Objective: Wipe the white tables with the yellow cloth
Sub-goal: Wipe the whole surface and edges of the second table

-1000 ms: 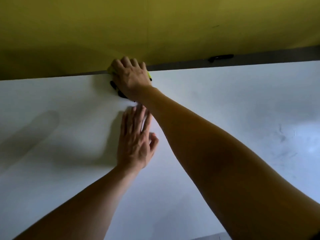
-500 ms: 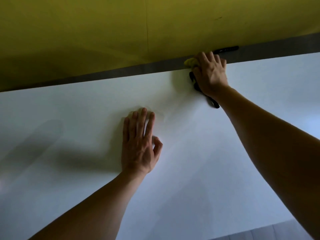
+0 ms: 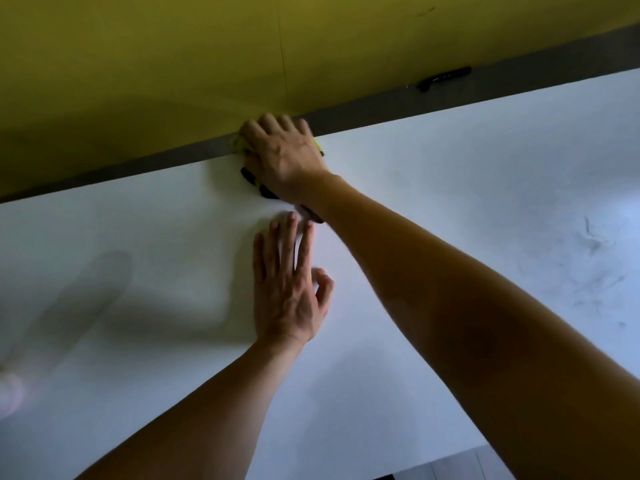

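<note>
A yellow wall (image 3: 173, 64), matte and smooth with one thin vertical seam, fills the top of the view; no writing can be read anywhere. Below it the white desk (image 3: 467, 202) spreads across most of the view, a flat, faintly glossy slab whose far edge runs aslant from lower left to upper right, with grey scuffs and smears (image 3: 595, 258) on its right part. A dark grey strip (image 3: 381, 112) lies between desk and wall, and a small black clip-like piece (image 3: 445, 79) sits on that strip, well apart from the hands. The right forearm reaches in from the lower right, crossing over the desk to its far edge. There the right hand (image 3: 284, 155) lies palm down on the cloth (image 3: 239, 144), knuckles raised and fingers curled over it, pressing it to the desk right at the strip. The cloth is soft and crumpled, bright yellow where it peeks out left and right of the hand; dark parts (image 3: 252, 178) show along the near side under the palm and wrist, but whether they belong to the cloth cannot be told. The left hand (image 3: 287, 289) rests flat on the desk just near the right wrist, fingers straight and close together, thumb bent out to the side, holding nothing. A small patch of grey floor (image 3: 457, 469) shows at the bottom.
</note>
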